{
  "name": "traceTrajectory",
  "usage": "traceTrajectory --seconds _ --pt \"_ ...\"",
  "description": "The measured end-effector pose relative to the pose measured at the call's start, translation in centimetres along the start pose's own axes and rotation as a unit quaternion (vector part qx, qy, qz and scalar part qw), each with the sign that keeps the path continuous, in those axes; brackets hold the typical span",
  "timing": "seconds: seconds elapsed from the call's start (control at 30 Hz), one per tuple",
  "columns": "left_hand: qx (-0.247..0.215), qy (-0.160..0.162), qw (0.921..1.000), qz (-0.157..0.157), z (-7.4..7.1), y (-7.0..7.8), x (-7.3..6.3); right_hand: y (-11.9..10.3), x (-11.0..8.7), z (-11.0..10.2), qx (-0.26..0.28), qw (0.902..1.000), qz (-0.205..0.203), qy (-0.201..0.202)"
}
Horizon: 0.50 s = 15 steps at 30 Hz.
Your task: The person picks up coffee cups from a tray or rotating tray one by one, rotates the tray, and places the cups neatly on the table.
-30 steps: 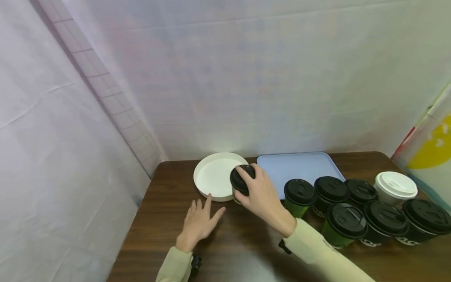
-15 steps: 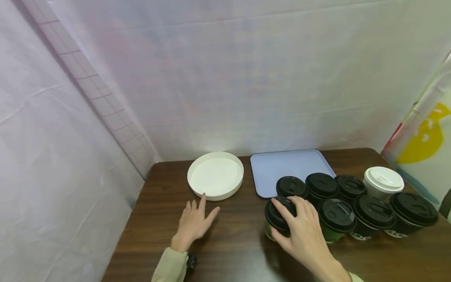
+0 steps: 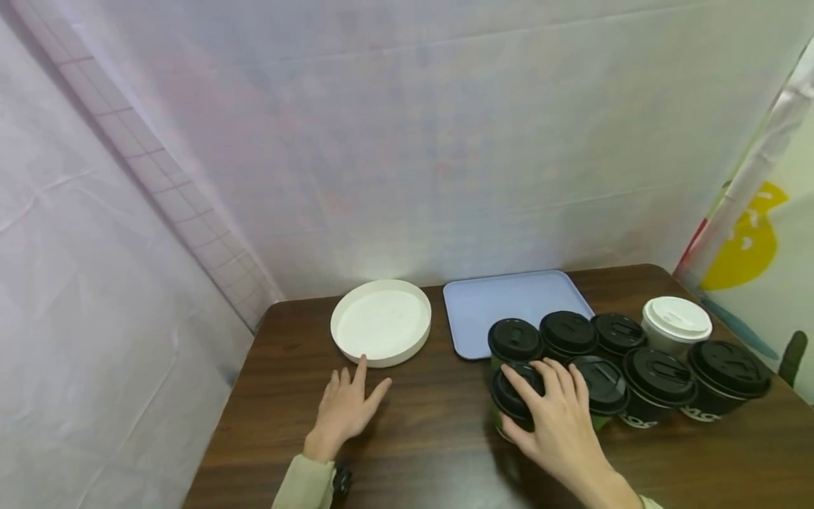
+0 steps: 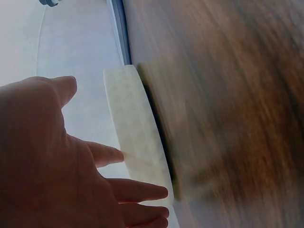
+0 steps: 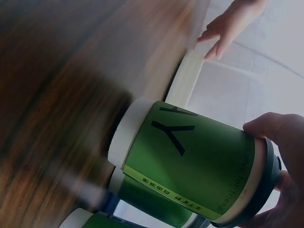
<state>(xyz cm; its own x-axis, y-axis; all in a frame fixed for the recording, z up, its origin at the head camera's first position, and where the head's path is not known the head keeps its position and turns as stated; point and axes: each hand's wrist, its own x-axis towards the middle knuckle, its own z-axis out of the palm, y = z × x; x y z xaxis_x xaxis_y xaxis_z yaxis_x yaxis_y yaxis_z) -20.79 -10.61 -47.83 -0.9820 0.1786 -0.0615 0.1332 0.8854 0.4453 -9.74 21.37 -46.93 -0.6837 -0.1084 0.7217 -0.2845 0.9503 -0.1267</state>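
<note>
My right hand (image 3: 556, 424) grips a green paper coffee cup (image 5: 190, 156) by its black lid (image 3: 511, 396), fingers and thumb around the top. The cup stands upright at the front left of a group of lidded cups, its base at the table. A second green cup (image 5: 154, 202) shows right behind it in the right wrist view. My left hand (image 3: 343, 410) hovers low over the table with fingers spread, just in front of a round white tray (image 3: 381, 359). Its fingertips overlap the tray's rim (image 4: 135, 118) in the left wrist view; I cannot tell whether they touch.
Several black-lidded cups (image 3: 658, 378) stand close together on the right, with one white-lidded cup (image 3: 675, 322) at the back. Behind them lies a flat light-blue tray (image 3: 483, 304). The brown wooden table (image 3: 420, 431) ends at a white fabric backdrop (image 3: 356, 155).
My right hand has carried the cup from the white tray's right edge, rightward and toward me, to beside the other cups. My left hand has barely moved. The view has shifted slightly right.
</note>
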Motion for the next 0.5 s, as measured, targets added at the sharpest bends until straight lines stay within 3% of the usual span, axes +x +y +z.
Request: traceTrajectory --seconds 0.5 --pt "0.010 0.000 0.9999 -0.005 -0.44 -0.91 -0.22 -0.44 -0.37 0.58 0.002 0.9997 0.019 -0.018"
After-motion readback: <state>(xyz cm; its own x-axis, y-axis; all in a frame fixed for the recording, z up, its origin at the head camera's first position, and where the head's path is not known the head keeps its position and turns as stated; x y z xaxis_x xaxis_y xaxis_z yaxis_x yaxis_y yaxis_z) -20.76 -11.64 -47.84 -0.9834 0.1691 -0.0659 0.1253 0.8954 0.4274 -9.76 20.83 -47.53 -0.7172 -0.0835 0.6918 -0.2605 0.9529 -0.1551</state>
